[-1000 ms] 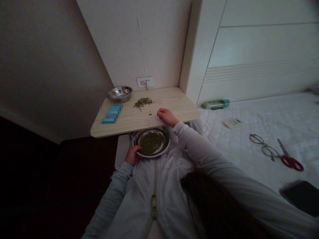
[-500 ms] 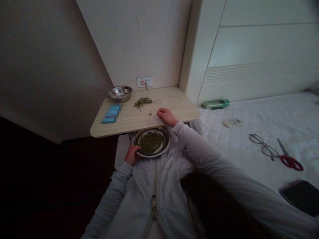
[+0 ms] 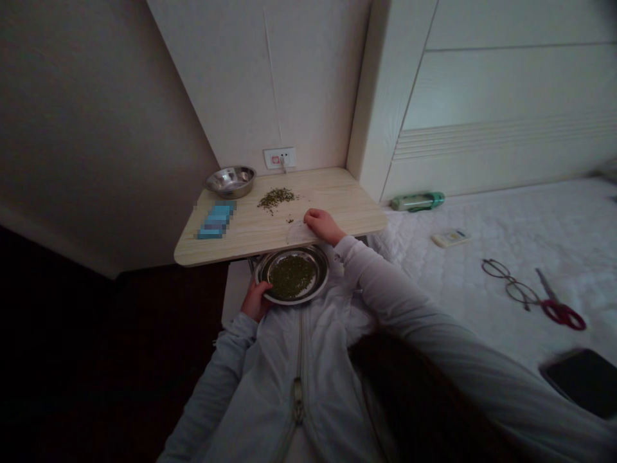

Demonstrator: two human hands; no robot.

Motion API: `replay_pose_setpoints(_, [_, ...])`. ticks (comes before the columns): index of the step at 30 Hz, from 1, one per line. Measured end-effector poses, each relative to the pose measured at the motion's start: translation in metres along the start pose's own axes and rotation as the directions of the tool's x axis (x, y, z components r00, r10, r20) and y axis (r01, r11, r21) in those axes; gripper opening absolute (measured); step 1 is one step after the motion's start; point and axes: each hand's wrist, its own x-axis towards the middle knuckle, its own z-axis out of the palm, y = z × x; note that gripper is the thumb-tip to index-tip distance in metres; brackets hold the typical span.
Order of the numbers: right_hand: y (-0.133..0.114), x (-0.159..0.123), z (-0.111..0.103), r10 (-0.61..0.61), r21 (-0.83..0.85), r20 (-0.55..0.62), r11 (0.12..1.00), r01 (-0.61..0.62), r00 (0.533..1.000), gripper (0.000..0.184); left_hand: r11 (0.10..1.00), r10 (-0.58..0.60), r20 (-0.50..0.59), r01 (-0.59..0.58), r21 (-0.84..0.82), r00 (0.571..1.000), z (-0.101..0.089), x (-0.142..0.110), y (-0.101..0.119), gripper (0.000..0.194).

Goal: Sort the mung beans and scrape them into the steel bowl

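My left hand [image 3: 255, 301] grips the left rim of a round steel bowl [image 3: 322, 276], with the thumb over the edge. The bowl sits at my lap, just below the front edge of the small wooden-topped table [image 3: 241, 251]. Small green grains [image 3: 292, 276] cover much of its bottom. My right hand [image 3: 322, 225] rests on the table near the front edge, its fingers pinched on a clear, thin plastic piece with a rounded edge [image 3: 296, 233]. Beyond it lies a loose pile of similar grains [image 3: 277, 198], with a few strays [image 3: 290, 220] closer to the hand.
At the table's back left stands another steel bowl [image 3: 231, 193], with a blurred blue item [image 3: 216, 220] before it. A wall socket [image 3: 279, 158] holds a plug. On the white bed are a green bottle [image 3: 417, 202], a white remote [image 3: 450, 238], glasses [image 3: 511, 283], red-handled scissors [image 3: 562, 314] and a black phone-like object [image 3: 583, 381].
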Motion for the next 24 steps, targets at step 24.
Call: replay_pose_setpoints(24, [-0.0017, -0.0007, -0.0004, 0.005, -0.026, 0.033, 1.0, -0.004, 0.999, 0.017, 1.0, 0.0, 0.009, 0.0, 0.009, 1.0, 0.0007, -0.0019, 0.0017, 0.045])
